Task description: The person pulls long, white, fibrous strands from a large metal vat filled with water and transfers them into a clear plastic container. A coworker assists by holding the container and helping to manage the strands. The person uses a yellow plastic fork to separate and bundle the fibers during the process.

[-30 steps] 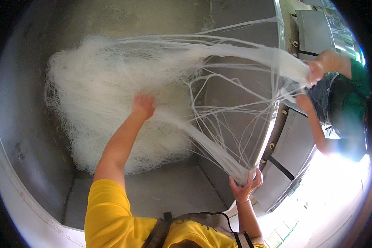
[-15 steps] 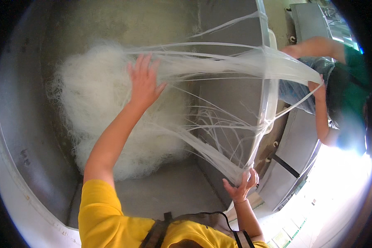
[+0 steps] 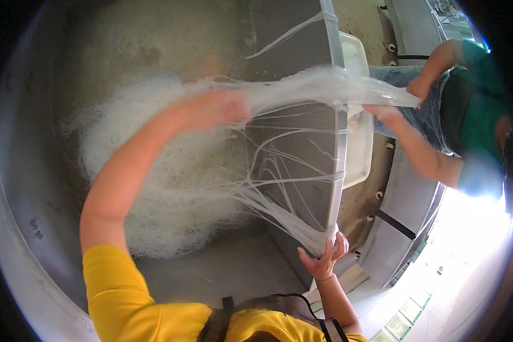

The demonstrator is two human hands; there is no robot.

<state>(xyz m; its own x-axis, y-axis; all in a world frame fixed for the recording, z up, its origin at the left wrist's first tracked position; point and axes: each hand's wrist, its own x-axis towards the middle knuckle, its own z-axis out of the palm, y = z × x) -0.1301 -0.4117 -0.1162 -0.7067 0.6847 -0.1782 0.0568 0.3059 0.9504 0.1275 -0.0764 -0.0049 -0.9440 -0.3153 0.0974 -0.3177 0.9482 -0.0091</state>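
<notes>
A large tangled heap of fine white strands (image 3: 148,194) lies in a deep grey metal tub (image 3: 236,262). From it a wet, whitish strand bundle (image 3: 302,85) stretches right across the tub's rim. My left hand (image 3: 228,108), smeared by motion, is at the bundle's left part, above the heap; its fingers are unclear. At the near part of the right rim, my right hand (image 3: 326,256) has its thumb and fingers apart. It is against a second bunch of strands (image 3: 290,222) that fans from the heap to the rim.
Across the right rim, a co-worker's hands (image 3: 419,90) hold the bundle's far end. A pale plastic tray (image 3: 356,165) stands outside the rim below it. Single strands hang over the rim. Grey metal panels (image 3: 402,219) stand farther right.
My left hand has moved right and slightly down, to the bundle. The co-worker's hands have shifted, and the bundle between them is narrower. My right hand stays at the rim.
</notes>
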